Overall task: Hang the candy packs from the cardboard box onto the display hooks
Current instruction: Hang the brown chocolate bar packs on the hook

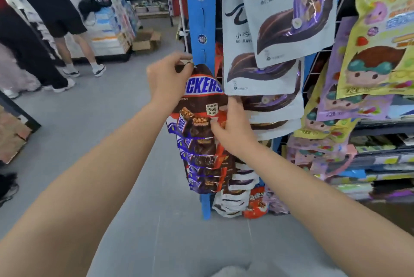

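Note:
A brown Snickers candy pack (202,95) hangs at the front of a row of like packs (201,164) beside the blue upright (203,19) of the display rack. My left hand (168,75) pinches the pack's top edge against the upright. My right hand (230,129) grips the pack's lower right side, thumb on its face. The hook itself is hidden behind the pack and my fingers. No cardboard box of packs shows near my hands.
White chocolate pouches (286,19) hang to the right, with yellow and purple cartoon candy bags (380,41) further right over stocked shelves (380,160). People stand at left in the grey aisle (100,131). An open cardboard box (145,41) lies on the floor far back.

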A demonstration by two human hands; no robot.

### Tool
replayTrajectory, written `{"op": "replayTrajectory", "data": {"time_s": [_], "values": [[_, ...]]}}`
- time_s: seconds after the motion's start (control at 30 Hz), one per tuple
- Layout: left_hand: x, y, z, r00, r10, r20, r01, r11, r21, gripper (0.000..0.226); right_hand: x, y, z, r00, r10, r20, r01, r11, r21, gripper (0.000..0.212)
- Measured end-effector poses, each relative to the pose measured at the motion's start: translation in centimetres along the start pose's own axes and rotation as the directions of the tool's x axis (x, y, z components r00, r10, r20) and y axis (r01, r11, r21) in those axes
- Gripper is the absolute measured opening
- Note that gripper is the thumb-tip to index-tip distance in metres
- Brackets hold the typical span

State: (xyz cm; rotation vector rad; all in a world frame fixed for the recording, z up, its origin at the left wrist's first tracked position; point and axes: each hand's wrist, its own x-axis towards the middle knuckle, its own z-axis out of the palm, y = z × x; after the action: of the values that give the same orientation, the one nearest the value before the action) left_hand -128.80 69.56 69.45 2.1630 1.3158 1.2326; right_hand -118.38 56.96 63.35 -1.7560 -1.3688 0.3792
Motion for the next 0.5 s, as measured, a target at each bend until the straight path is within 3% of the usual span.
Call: {"op": "replayTrajectory", "data": {"time_s": [0.1, 0.17, 0.23, 0.4, 0.5], "values": [[1.1, 0.4, 0.0, 0.999, 0.034, -0.023, -0.033, 0.999, 0.013, 0.022, -0.1, -1.2, 1.3, 0.992, -0.117, 0.055, 0.128, 0.933, -0.336, 0.097], [1.4, 0.3, 0.1, 1.0, 0.018, -0.019, -0.018, 1.0, -0.014, 0.023, -0.2, -1.5, 2.2, 0.966, -0.248, 0.066, 0.246, 0.822, -0.513, 0.099], [1.5, 0.3, 0.2, 1.0, 0.017, -0.004, -0.017, 0.999, -0.046, 0.022, 0.1, -1.6, 2.5, 0.945, -0.307, 0.112, 0.315, 0.767, -0.559, 0.098], [1.2, 0.5, 0.7, 0.994, 0.064, -0.089, -0.076, 0.987, -0.143, 0.014, 1.6, -1.6, 1.1, 0.961, -0.269, 0.069, 0.263, 0.803, -0.534, 0.092], [1.4, 0.9, 1.0, 0.993, 0.1, -0.057, -0.105, 0.989, -0.108, 0.019, 2.0, -0.8, 0.4, 0.901, -0.343, 0.265, 0.433, 0.668, -0.605, 0.088]]}}
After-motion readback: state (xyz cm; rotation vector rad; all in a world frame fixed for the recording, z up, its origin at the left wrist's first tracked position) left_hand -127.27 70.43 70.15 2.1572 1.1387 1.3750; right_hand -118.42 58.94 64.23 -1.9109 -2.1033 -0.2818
